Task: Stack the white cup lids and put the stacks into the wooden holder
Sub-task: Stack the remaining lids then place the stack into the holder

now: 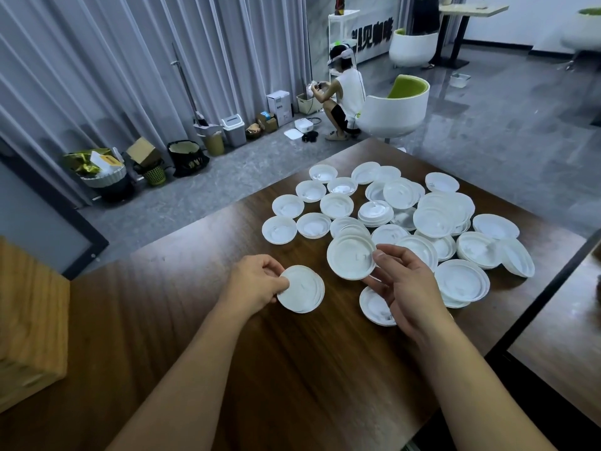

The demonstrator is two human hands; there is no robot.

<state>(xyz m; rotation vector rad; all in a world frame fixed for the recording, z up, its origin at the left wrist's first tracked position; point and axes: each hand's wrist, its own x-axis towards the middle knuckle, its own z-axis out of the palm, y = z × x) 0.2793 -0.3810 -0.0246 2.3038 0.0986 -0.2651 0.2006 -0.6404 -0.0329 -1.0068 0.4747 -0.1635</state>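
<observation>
Many white cup lids [400, 203] lie scattered and partly overlapped on the far half of the dark wooden table [292, 369]. My left hand [255, 283] grips a small stack of lids [302, 289] by its left edge, just above the table. My right hand [403, 284] pinches a single lid [351, 257] at its right rim, tilted toward me. Another lid [375, 307] lies under my right hand, partly hidden. The wooden holder [31, 323] stands at the table's left edge; its openings are out of sight.
Beyond the table, a person crouches on the grey floor beside a white and green chair [395, 109]. Bins and boxes [182, 154] line the curtain. A second table's edge [559, 340] sits close on the right.
</observation>
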